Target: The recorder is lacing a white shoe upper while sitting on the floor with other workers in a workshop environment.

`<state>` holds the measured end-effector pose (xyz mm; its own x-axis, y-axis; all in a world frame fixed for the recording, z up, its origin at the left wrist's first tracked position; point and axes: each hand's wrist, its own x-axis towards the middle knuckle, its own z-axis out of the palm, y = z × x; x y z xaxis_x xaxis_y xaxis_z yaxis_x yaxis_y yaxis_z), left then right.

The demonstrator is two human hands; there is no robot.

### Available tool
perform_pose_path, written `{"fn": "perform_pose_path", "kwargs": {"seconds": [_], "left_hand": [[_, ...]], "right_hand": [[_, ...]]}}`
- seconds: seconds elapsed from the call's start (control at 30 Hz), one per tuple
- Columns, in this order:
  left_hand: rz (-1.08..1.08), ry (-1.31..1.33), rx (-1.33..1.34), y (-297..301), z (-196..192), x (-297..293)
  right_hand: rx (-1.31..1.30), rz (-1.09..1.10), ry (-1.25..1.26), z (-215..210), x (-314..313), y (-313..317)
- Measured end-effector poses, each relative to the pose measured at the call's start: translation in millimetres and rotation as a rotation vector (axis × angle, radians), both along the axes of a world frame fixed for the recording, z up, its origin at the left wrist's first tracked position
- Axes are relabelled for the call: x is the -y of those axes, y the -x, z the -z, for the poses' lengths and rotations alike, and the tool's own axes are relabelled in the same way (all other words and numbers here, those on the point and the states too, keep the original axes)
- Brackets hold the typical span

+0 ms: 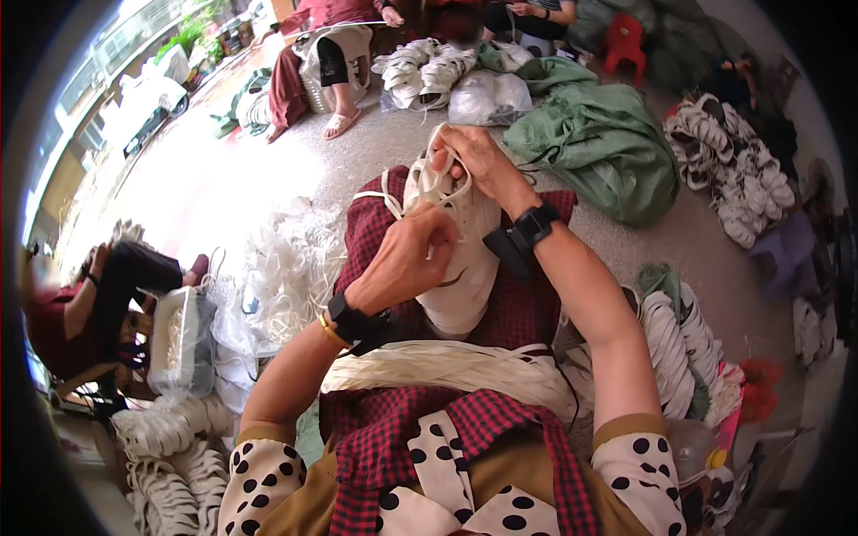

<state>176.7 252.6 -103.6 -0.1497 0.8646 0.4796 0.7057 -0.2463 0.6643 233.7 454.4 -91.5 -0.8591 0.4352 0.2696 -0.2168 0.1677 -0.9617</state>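
A white shoe (469, 268) rests on my lap, on a red-and-black checked apron (527, 286), with its toe pointing toward me. White shoelace (465, 185) loops up from its eyelets, and a loose end hangs over the left side. At the far end of the shoe, my right hand (478, 165) is closed, pinching the lace. My left hand (407, 255) is curled against the near left side of the laced part; its fingertips are partly hidden, so what they grip cannot be made out. A thick bundle of off-white laces (447, 364) lies across my lap, nearer my body.
Clear plastic bags (290, 259) and a clear bin (183, 339) lie left, beside a seated person. Stacked pale shoes (170, 464) stand lower left, more shoes (675, 348) right. A green sack (599, 143) bulges ahead; other people sit at the back near a red stool (624, 45).
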Motion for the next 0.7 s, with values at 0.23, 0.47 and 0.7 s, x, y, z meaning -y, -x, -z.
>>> {"fn": "perform_pose_path", "kwargs": {"seconds": [0.23, 0.47, 0.7], "left_hand": [[-0.126, 0.007, 0.046, -1, 6, 8], [-0.199, -0.002, 0.352, 3, 30, 11], [-0.144, 0.008, 0.461, 11, 33, 13]], "right_hand": [[-0.12, -0.124, 0.088, 5, -18, -3], [-0.062, -0.12, 0.258, 10, -32, -4], [-0.107, 0.063, 0.484, -23, -27, -25]]}}
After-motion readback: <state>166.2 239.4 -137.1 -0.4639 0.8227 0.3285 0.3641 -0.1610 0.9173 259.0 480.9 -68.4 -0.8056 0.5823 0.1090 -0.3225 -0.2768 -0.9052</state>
